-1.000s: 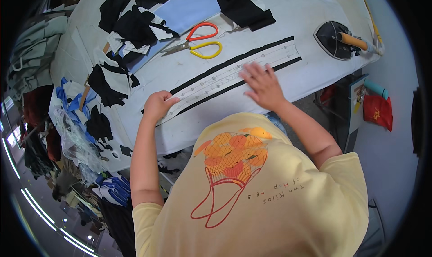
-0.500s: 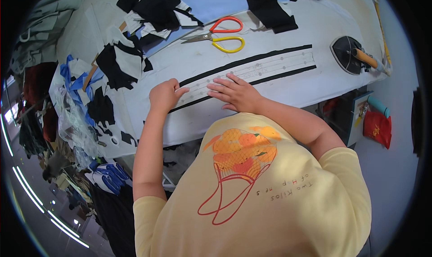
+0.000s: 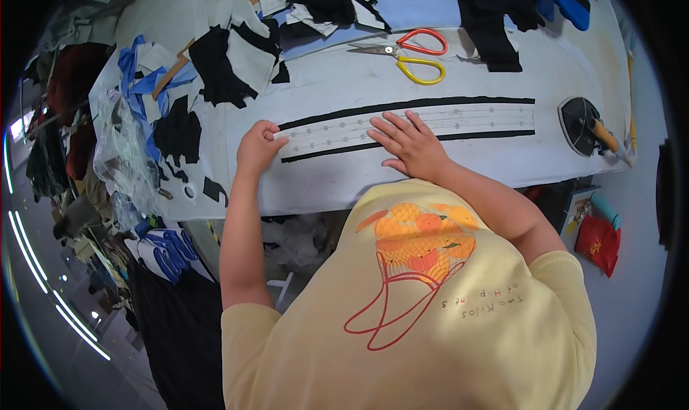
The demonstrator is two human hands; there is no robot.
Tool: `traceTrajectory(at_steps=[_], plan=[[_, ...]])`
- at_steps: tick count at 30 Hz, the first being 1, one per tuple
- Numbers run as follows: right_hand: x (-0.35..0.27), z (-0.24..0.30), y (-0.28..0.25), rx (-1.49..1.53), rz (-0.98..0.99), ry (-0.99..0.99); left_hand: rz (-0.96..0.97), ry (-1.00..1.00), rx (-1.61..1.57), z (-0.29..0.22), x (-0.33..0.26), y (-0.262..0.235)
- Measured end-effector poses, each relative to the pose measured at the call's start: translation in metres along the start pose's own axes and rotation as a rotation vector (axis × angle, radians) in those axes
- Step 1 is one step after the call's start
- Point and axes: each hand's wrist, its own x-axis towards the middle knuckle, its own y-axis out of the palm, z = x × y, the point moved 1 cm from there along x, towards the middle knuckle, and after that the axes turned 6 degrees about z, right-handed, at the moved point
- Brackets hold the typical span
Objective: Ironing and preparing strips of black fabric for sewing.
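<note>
Hands press on a long white strip (image 3: 430, 121) with black edges, lying lengthwise across the middle of the white surface (image 3: 502, 166). Left hand (image 3: 258, 146) is curled at the strip's left end; right hand (image 3: 409, 141) lies flat, fingers spread, mid-strip. Scissors (image 3: 409, 51) lie toward the far edge, an iron (image 3: 585, 126) near the right edge.

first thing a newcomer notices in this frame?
Both hands pressing a long white strip edged in black, mid-table: left hand at its left end, right hand flat near the middle. Behind lie red-and-yellow scissors; an iron sits at the table's right edge.
</note>
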Motion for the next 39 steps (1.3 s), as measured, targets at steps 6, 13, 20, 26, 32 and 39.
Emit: traceTrajectory(at_steps=[6,13,20,26,32,39], plan=[[0.000,-0.001,-0.002,-0.026,0.014,-0.001,-0.152,-0.031,0.018,-0.005,-0.015,0.010],[0.002,0.000,-0.001,-0.049,0.031,0.005,-0.242,0.053,-0.111,0.002,-0.031,0.028],[0.004,0.002,-0.001,-0.062,0.068,0.015,-0.493,0.497,0.333,-0.036,-0.040,0.093],[0.007,0.006,-0.004,-0.069,0.040,0.002,-0.316,0.532,0.418,-0.069,-0.045,0.136],[0.006,0.007,-0.003,-0.084,0.078,0.032,-0.465,0.278,0.528,0.012,-0.047,0.087],[0.005,0.007,-0.005,-0.097,0.057,0.021,-0.421,0.441,0.402,-0.019,-0.056,0.119]])
